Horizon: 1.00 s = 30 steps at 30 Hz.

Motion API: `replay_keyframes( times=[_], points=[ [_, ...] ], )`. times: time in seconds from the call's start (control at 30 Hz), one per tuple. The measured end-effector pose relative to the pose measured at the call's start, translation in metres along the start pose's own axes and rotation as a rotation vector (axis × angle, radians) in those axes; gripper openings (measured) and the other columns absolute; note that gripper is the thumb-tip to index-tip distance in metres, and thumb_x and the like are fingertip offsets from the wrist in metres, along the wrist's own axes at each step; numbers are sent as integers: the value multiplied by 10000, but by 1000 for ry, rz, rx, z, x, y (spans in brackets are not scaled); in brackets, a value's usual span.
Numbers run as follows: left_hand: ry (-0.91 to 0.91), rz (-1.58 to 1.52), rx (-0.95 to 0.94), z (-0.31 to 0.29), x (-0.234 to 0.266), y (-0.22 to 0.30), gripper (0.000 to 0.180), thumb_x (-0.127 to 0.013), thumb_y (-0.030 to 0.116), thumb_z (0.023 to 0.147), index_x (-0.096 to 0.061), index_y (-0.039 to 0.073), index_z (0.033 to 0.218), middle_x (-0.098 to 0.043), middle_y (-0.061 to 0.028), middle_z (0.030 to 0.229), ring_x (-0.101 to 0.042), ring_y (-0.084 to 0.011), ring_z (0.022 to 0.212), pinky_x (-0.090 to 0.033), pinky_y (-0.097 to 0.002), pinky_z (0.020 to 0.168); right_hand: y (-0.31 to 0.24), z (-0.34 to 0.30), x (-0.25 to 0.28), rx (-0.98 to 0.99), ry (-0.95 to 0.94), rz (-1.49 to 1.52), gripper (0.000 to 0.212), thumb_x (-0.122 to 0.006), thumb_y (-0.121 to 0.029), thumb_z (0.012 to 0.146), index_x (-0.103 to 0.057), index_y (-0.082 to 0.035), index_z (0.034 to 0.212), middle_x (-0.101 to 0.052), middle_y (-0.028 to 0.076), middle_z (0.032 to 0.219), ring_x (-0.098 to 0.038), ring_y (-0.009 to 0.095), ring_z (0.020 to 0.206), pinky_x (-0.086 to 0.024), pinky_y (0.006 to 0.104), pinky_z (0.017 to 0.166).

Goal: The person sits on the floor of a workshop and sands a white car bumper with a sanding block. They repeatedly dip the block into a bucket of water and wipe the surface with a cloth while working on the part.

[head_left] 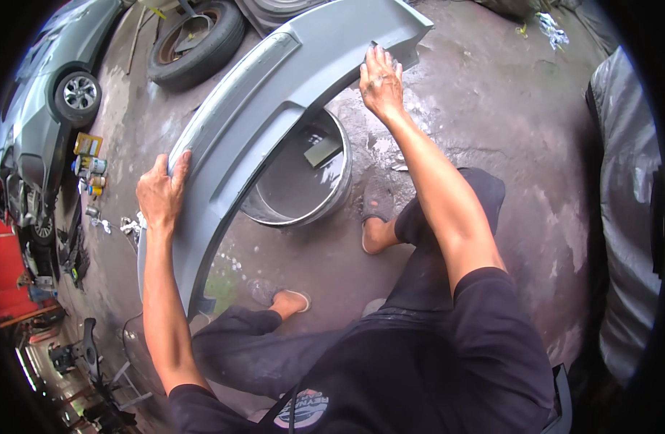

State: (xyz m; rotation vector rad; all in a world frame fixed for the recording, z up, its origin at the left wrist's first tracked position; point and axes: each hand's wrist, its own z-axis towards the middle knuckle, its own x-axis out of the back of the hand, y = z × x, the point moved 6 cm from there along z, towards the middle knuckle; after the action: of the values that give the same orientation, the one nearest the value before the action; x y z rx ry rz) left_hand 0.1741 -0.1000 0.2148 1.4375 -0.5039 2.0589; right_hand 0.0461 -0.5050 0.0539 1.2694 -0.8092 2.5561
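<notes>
A long grey car bumper [271,116] slants across the view, from low on the left to the top right, over a round bucket. At its left edge my left hand [162,192] grips it, the thumb lying on the grey face. Up near the right end, my right hand [382,83] presses on the bumper with its fingers close together. Dark edges of a small thin piece, which looks like sandpaper [373,45], peek out around those fingertips. Grey water fills the bucket [344,184], and a pale rectangular block [322,152] shows in it.
A loose tyre [227,47] lies beyond the bumper. At the left stands a grey car [47,94], with several small cans [96,173] on the floor beside it. A silvery cover [629,181] hangs along the right. My sandalled feet flank the bucket's near side.
</notes>
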Motion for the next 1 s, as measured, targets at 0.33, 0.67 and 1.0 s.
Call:
replay_keyframes(
  times=[0.33,0.67,1.0],
  points=[
    [-8,-3,6,-17,1,-21,533,-608,509,1008,-598,15,809,-645,-255,679,-648,-479,677,-489,-524,610,-20,-5,-1,80,171,-102,602,-412,-276,1064,-359,123,1512,-395,323,1561,-377,478,1461,-311,589,1196],
    [-22,-18,13,-22,9,-21,541,-624,522,995,-590,13,813,-620,-251,668,-644,-467,664,-480,-508,592,-84,32,6,361,180,174,568,-412,-191,1061,-348,101,1544,-339,354,1589,-308,511,1497,-263,567,1227],
    [10,-80,-9,-16,7,-7,501,-649,494,989,-611,15,847,-646,-236,704,-653,-450,670,-483,-490,592,-50,79,9,273,234,193,581,-424,-315,1097,-353,-9,1586,-286,208,1669,-217,372,1569,-179,527,1267]
  ],
)
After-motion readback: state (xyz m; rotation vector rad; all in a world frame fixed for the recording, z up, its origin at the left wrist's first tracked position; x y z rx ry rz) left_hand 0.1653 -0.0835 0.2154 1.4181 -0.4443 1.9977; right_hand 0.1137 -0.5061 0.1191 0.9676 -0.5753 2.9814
